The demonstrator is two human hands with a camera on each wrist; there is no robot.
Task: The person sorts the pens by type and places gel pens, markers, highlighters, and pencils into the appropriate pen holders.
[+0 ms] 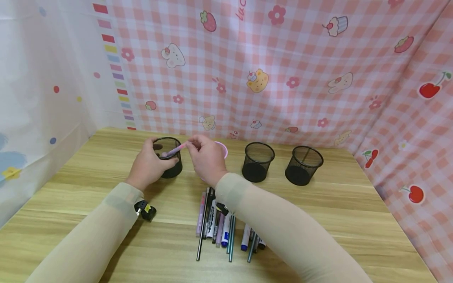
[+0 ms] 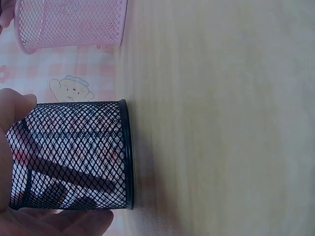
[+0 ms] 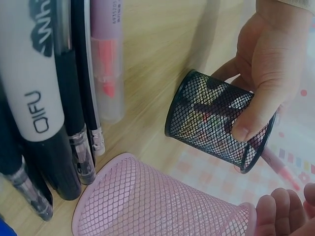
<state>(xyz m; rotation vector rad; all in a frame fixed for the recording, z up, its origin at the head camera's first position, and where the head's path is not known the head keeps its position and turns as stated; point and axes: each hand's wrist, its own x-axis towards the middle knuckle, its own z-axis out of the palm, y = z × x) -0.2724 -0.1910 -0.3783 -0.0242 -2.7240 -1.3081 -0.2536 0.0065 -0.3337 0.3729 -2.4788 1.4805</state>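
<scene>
My left hand (image 1: 146,165) grips a black mesh pen cup (image 1: 172,170) at the left of the table; the thumb and fingers lie on opposite sides of it in the left wrist view. Slanting into the cup's mouth is a purple highlighter (image 1: 172,151) with a pink end. My right hand (image 1: 209,160) pinches that pink end just right of the rim. Through the mesh, the lower part of the highlighter shows as a dark bar. A pink mesh pen cup (image 3: 147,201) stands beside the right hand, mostly hidden behind it in the head view.
Two more black mesh cups, one nearer (image 1: 255,172) and one farther right (image 1: 299,175), stand to the right. Several pens, markers and pencils lie in a bundle at the front middle, among them a white marker (image 1: 211,222). Part of the bundle is under my right forearm. A checked cloth (image 1: 233,51) hangs behind the table.
</scene>
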